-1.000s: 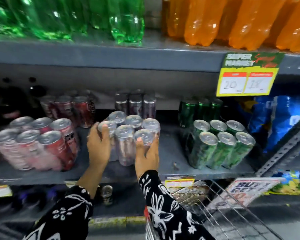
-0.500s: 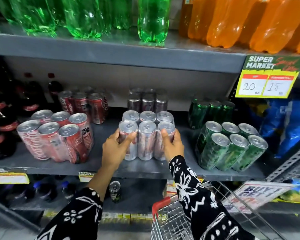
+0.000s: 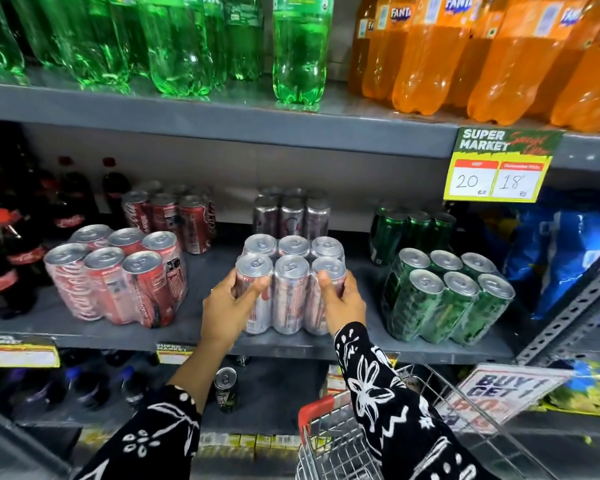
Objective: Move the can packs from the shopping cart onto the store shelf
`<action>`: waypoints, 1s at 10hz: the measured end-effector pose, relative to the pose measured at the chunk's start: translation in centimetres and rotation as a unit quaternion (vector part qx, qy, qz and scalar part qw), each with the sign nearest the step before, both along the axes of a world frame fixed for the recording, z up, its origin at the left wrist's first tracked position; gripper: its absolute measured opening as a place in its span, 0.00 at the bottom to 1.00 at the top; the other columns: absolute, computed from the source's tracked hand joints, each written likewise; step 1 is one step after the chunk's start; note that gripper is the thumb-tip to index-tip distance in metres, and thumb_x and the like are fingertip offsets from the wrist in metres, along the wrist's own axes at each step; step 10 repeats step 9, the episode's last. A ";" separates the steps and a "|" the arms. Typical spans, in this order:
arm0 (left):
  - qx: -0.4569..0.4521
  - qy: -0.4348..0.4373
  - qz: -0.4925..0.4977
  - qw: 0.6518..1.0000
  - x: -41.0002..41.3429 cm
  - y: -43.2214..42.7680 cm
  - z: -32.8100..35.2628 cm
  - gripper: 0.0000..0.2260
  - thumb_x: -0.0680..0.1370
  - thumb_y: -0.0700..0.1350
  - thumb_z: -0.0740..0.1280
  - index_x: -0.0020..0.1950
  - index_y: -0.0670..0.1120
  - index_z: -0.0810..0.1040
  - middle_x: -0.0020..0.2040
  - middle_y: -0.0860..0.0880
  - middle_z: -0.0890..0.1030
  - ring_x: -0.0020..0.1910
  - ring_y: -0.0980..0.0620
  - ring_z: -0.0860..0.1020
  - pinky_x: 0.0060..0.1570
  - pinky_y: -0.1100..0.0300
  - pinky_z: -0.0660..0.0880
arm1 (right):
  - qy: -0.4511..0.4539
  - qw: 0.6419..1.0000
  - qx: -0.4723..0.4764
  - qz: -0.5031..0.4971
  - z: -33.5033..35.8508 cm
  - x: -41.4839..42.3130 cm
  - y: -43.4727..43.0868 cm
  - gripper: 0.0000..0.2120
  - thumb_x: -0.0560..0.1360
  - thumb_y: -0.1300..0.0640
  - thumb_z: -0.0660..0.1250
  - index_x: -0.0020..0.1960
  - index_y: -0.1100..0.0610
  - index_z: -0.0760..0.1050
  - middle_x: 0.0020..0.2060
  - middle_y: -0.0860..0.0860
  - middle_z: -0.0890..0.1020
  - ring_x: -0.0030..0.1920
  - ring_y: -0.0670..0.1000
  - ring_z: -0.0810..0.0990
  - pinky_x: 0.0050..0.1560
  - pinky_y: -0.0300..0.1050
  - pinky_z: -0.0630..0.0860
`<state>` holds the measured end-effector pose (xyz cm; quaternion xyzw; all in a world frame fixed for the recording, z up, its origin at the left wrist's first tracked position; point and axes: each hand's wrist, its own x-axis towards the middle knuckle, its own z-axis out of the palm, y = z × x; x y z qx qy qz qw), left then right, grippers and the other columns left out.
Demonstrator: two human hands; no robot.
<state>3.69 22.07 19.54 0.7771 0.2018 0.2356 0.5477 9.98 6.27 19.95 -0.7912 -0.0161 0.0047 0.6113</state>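
Observation:
A shrink-wrapped pack of silver cans [image 3: 291, 282] stands upright on the grey middle shelf [image 3: 194, 337], near its front edge. My left hand [image 3: 227, 306] grips the pack's left front can and my right hand [image 3: 340, 296] grips its right front can. A red can pack [image 3: 118, 278] sits to the left on the same shelf and a green can pack [image 3: 447, 296] to the right, both tilted. The wire shopping cart [image 3: 329, 445] with a red handle is at the bottom, under my right sleeve; its inside is mostly hidden.
More red, silver [image 3: 291, 213] and green packs stand at the back of the shelf. Dark cola bottles [image 3: 0, 251] are at far left, blue bags [image 3: 561, 251] at right. Green and orange bottles [image 3: 465, 50] fill the upper shelf. A price sign [image 3: 499, 168] hangs from it. One loose can [image 3: 226, 386] stands below.
The silver pack has been pushed a little deeper and squared on the shelf. My hands have shifted from its sides toward its front corners, and my view has risen.

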 end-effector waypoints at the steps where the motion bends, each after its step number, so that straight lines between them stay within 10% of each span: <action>1: -0.004 0.003 -0.008 1.000 0.1 0.0 -0.2 0.20 0.73 0.55 0.69 0.64 0.52 0.76 0.45 0.60 0.81 0.49 0.58 0.79 0.58 0.59 0.74 | 0.000 1.000 -0.005 0.004 0.2 -0.2 0.0 0.26 0.74 0.44 0.63 0.68 0.54 0.68 0.61 0.55 0.80 0.62 0.54 0.76 0.61 0.41 0.69; 7: 0.033 0.007 -0.007 0.999 -0.7 -0.6 0.8 0.21 0.75 0.53 0.67 0.66 0.49 0.74 0.51 0.56 0.78 0.54 0.56 0.76 0.56 0.62 0.70 | -0.001 1.000 0.018 -0.003 0.5 -1.0 0.1 0.24 0.74 0.45 0.63 0.67 0.53 0.67 0.62 0.54 0.79 0.63 0.55 0.75 0.59 0.40 0.67; 10: 0.158 0.037 0.036 0.986 -2.2 -2.4 0.5 0.29 0.80 0.56 0.54 0.76 0.42 0.54 0.77 0.43 0.60 0.77 0.43 0.56 0.74 0.50 0.56 | -0.014 0.992 -0.123 0.019 0.7 -3.2 -0.4 0.32 0.73 0.52 0.66 0.73 0.56 0.58 0.70 0.57 0.69 0.70 0.57 0.68 0.69 0.48 0.65</action>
